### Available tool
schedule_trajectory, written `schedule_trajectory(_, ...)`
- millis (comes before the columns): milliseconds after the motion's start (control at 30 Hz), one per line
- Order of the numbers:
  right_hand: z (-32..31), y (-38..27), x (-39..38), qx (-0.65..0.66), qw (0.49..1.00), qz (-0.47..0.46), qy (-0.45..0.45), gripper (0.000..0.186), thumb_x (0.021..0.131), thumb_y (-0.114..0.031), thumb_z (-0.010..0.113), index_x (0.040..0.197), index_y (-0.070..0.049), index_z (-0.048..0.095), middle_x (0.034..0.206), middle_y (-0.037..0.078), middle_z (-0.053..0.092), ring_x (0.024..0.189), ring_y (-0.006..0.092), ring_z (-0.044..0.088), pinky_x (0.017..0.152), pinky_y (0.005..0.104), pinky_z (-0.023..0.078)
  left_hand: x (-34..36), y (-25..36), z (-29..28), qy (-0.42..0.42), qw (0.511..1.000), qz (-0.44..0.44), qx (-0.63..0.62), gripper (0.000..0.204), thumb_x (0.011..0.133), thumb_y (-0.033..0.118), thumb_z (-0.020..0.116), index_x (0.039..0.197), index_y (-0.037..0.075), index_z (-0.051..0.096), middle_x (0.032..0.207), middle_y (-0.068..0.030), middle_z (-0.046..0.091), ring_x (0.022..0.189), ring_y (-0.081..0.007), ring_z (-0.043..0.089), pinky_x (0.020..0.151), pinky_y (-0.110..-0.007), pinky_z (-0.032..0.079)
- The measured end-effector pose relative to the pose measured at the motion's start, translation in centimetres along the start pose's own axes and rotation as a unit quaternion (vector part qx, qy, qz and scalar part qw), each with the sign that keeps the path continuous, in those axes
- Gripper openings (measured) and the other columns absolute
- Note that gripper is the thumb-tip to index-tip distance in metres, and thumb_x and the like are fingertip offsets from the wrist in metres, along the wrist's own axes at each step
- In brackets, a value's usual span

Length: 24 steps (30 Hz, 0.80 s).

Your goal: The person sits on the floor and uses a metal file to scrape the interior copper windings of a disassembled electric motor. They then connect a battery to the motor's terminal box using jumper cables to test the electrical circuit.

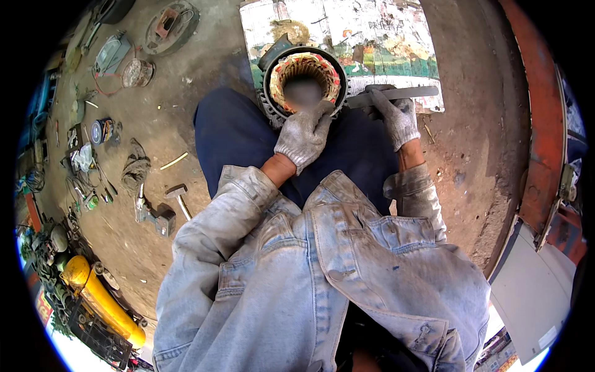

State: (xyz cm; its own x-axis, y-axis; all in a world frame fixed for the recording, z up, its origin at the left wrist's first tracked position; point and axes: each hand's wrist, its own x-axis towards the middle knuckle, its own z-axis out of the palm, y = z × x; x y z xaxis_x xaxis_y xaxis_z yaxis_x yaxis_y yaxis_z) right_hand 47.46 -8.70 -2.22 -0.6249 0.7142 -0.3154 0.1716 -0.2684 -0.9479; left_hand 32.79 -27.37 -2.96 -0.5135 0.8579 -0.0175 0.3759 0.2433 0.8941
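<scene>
Seen from the head, a motor (304, 72), its ring of windings facing up, stands by the knees of a person in a denim jacket (266, 266), at the near left of a stained board (347, 25). The gloved left hand (307, 135) lies on the motor's near rim; I can't tell whether it grips. The gloved right hand (398, 116), just right, grips a flat grey bar (421, 92). A hammer (177, 191) and drill (156, 218) lie left on the floor (214, 53).

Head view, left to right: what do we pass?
Blue tub → claw-less hammer → wound motor stator → right gloved hand → rusty red metal beam.
</scene>
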Motion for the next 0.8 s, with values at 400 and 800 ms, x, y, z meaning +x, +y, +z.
schedule_trajectory(400,1.0,0.9,1.2,-0.090,0.992,0.071,-0.053,0.026,0.096,-0.022,0.071,0.105,0.002,0.076,0.079,0.007,0.075,0.065,0.0127,0.066,0.059,0.0268,0.051,0.2,-0.5,-0.5,-0.022,0.998,-0.059,-0.009,0.024,0.100,0.012,0.058,0.117,0.001,0.070,0.085,-0.0149,0.073,0.072,-0.0236,0.074,0.067,-0.038,0.058)
schedule_trajectory(800,2.2,1.6,0.9,-0.070,0.994,0.029,-0.076,0.025,0.098,-0.022,0.070,0.100,0.002,0.077,0.076,0.007,0.074,0.062,0.0114,0.065,0.056,0.0261,0.050,-0.8,-1.7,0.2,-0.005,0.993,-0.082,-0.088,0.023,0.101,0.011,0.060,0.117,-0.001,0.070,0.091,-0.0143,0.076,0.074,-0.0193,0.075,0.070,-0.033,0.060)
